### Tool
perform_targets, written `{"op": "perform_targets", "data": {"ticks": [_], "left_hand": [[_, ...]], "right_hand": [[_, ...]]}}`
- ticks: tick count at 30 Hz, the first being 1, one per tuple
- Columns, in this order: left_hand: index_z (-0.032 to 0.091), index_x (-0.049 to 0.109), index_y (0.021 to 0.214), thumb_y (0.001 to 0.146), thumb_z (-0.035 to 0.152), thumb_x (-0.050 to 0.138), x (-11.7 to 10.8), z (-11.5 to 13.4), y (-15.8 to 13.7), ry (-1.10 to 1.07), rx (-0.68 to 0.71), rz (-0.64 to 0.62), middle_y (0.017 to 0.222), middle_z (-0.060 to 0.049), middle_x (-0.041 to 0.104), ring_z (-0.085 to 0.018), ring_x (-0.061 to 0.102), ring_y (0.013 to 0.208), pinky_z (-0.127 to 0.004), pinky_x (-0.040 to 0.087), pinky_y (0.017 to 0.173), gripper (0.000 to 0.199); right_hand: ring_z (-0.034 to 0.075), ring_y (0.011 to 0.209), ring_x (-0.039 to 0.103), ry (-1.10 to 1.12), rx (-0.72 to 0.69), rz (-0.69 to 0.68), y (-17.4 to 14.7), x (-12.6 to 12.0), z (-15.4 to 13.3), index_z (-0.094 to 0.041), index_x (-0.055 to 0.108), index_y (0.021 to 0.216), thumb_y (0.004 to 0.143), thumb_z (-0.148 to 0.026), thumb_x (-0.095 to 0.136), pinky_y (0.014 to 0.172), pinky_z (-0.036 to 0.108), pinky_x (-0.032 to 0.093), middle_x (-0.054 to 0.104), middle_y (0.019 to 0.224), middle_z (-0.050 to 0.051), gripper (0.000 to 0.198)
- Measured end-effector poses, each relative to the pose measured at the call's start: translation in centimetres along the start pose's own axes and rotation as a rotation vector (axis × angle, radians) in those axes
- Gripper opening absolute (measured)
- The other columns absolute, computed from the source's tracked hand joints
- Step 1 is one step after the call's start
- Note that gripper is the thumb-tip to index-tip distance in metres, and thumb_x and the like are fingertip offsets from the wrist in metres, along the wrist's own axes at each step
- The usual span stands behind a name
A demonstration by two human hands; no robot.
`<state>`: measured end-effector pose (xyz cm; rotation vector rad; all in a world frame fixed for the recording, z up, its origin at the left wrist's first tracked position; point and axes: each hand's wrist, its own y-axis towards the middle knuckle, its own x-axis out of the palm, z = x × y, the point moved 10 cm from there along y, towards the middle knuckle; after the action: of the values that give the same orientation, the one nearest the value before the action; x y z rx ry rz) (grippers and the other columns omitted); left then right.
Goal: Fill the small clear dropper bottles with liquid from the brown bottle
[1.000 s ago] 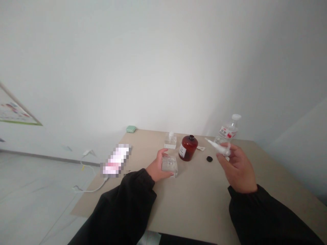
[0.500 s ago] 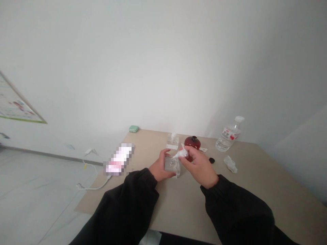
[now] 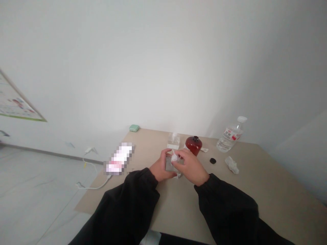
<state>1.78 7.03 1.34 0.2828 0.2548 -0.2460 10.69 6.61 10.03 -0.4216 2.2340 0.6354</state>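
My left hand point(image 3: 160, 168) is wrapped around a clear square bottle point(image 3: 170, 165) on the table, thumb and fingers on opposite sides. Over the bottle's mouth, my right hand point(image 3: 193, 167) grips a white pump top point(image 3: 174, 157) between thumb and fingers. The top is upright at the neck; whether it is threaded on cannot be seen. Just behind my right hand stands a red-brown bottle point(image 3: 194, 144) without a cap, its lower part partly hidden. A second clear bottle point(image 3: 173, 139) with a whitish top stands behind the one I hold.
A black cap point(image 3: 213, 161) and a crumpled tissue point(image 3: 232, 165) lie to the right. Farther back stands a water bottle point(image 3: 230, 136). On the left are a phone point(image 3: 120, 158) with a white cable point(image 3: 95, 188) and a small green case point(image 3: 134, 128). A wall point(image 3: 163, 68) borders the table's back.
My right hand has moved left and brought the white pump top from a tilted position beside the clear bottle to upright over its mouth. My left hand keeps its hold.
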Motion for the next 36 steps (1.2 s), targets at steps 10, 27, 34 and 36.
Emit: {"op": "perform_targets", "data": {"ticks": [10,27,34,36], "left_hand": [[0.021,0.017,0.135,0.057,0.015,0.079,0.2,0.3,0.1,-0.035,0.017,-0.021,0.121,-0.012,0.046,-0.027,0.057,0.104,-0.046,0.044,0.095,0.100],[0.023,0.015,0.134,0.059,0.029,0.084,0.3,-0.2,0.1,0.007,0.028,-0.030,0.115,-0.008,0.045,-0.025,0.055,0.101,-0.046,0.043,0.093,0.102],[0.023,0.016,0.135,0.059,0.029,0.083,0.3,-0.4,0.1,-0.003,0.023,-0.024,0.116,-0.009,0.045,-0.026,0.054,0.102,-0.047,0.042,0.095,0.102],[0.023,0.016,0.135,0.059,0.031,0.083,0.3,-0.6,0.1,-0.002,0.005,-0.024,0.115,-0.008,0.045,-0.025,0.054,0.101,-0.047,0.042,0.094,0.102]], "right_hand": [[0.027,0.103,0.058,0.346,0.077,0.126,-1.2,3.6,4.2,-0.018,0.060,0.102,0.075,-0.030,0.067,0.095,0.048,0.044,0.062,0.107,0.009,0.031],[0.029,0.113,0.060,1.096,0.250,0.176,-2.5,6.1,10.1,-0.025,0.073,0.095,0.077,-0.035,0.062,0.100,0.049,0.043,0.071,0.113,0.006,0.023],[0.030,0.116,0.058,1.109,0.229,0.192,-2.4,5.6,9.9,-0.024,0.073,0.073,0.072,-0.027,0.060,0.100,0.048,0.042,0.070,0.117,0.006,0.014],[0.029,0.111,0.060,1.154,0.267,0.214,-2.6,5.7,10.1,-0.023,0.069,0.065,0.071,-0.026,0.060,0.097,0.048,0.044,0.071,0.113,0.006,0.012]]}}
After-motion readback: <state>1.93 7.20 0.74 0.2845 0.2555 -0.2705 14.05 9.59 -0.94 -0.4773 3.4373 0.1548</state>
